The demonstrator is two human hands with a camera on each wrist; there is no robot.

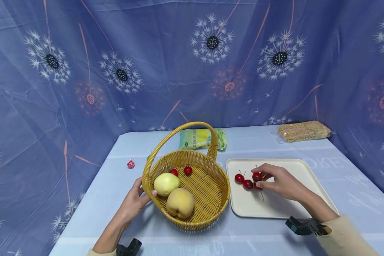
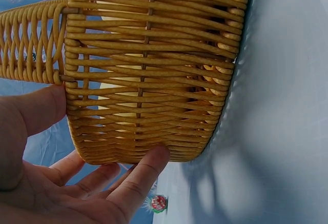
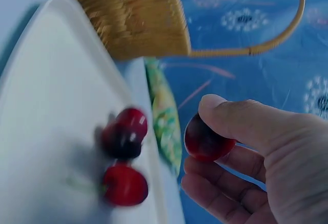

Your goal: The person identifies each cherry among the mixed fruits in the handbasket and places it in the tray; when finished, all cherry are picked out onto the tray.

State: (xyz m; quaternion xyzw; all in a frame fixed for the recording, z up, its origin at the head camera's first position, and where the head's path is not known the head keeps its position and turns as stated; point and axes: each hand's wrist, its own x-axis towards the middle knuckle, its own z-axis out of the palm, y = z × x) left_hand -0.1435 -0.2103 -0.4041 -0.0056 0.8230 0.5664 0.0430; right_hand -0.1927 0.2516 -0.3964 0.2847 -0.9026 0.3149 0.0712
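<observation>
A yellow wicker basket (image 1: 208,188) with a tall arched handle stands at the centre of the table. Inside it lie a pale green-yellow fruit (image 1: 166,184), a peach-like fruit (image 1: 180,203) and two cherries (image 1: 187,170). My left hand (image 1: 135,202) grips the basket's left side near the handle's base, thumb at the rim and fingers (image 2: 138,183) against the weave. With thumb and fingers my right hand (image 1: 280,181) pinches a dark red cherry (image 3: 205,139) just above the cream tray (image 1: 284,209). Three more cherries (image 1: 239,178) rest on the tray, close below that hand.
Behind the basket lies a green and yellow packet (image 1: 195,138). A clear-wrapped brown, grainy pack (image 1: 304,131) is at the back right. One small red patterned item (image 1: 131,164) sits to the left. A blue dandelion-print cloth (image 1: 166,71) hangs behind the table.
</observation>
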